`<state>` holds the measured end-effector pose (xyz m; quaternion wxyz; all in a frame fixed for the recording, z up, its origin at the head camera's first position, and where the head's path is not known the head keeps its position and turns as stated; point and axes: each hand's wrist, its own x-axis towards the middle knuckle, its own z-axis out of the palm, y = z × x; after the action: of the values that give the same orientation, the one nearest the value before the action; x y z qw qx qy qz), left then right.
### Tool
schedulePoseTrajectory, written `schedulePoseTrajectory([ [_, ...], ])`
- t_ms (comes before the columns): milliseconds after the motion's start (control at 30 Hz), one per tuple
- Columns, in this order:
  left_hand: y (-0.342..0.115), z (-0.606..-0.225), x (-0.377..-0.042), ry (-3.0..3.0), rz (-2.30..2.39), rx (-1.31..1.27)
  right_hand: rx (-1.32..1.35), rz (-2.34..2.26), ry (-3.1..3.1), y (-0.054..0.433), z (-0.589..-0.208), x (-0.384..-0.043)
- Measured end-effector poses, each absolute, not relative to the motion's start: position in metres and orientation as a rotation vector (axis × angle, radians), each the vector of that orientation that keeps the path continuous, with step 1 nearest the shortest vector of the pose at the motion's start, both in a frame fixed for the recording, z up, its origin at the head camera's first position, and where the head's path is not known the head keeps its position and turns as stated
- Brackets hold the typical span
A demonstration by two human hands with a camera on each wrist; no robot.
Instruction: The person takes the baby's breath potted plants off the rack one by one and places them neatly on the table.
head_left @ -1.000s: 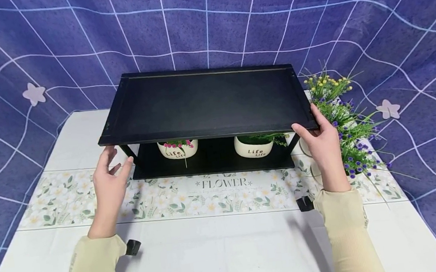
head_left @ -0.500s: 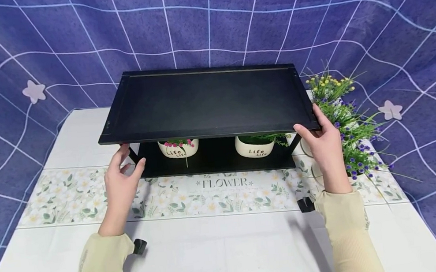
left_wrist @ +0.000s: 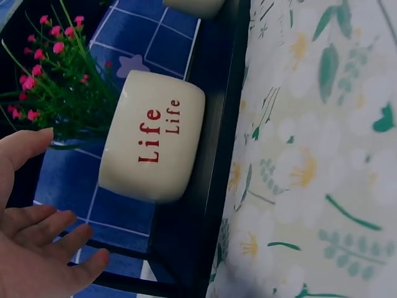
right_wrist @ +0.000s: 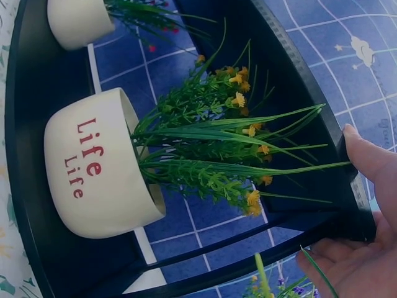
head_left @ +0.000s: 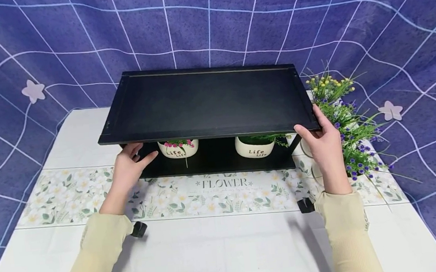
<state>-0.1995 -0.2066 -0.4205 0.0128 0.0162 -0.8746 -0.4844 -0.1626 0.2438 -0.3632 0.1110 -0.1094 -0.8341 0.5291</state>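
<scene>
A black two-tier shelf stands on the table. On its lower tier are two cream flowerpots lettered "Life": a left pot with pink flowers and a right pot with orange-yellow flowers. My right hand holds the front right corner of the top board, thumb at the front edge and fingers round the side. My left hand is under the front left corner with its fingers loosely spread, close to the pink-flowered pot. Some of its fingers are hidden by the board in the head view.
Several potted plants with yellow and purple flowers stand right of the shelf, close beside my right hand. A floral runner marked "FLOWER" crosses the white table. A blue grid-patterned cloth hangs behind.
My left hand has moved right and inward beneath the front left of the top board, toward the pink-flowered pot. My right hand keeps hold of the shelf's corner; the shelf stays put.
</scene>
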Motion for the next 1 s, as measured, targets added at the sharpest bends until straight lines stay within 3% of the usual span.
schedulePoseTrajectory([
  [500,-0.213,-0.422,-0.236,-2.692,-1.692,-0.241,-0.337,1.571,-2.43,0.244,-0.365,-0.162],
  [1000,-0.207,-0.434,-0.257,-3.037,-1.624,-0.053,-0.325,1.561,-2.432,0.242,-0.364,-0.163],
])
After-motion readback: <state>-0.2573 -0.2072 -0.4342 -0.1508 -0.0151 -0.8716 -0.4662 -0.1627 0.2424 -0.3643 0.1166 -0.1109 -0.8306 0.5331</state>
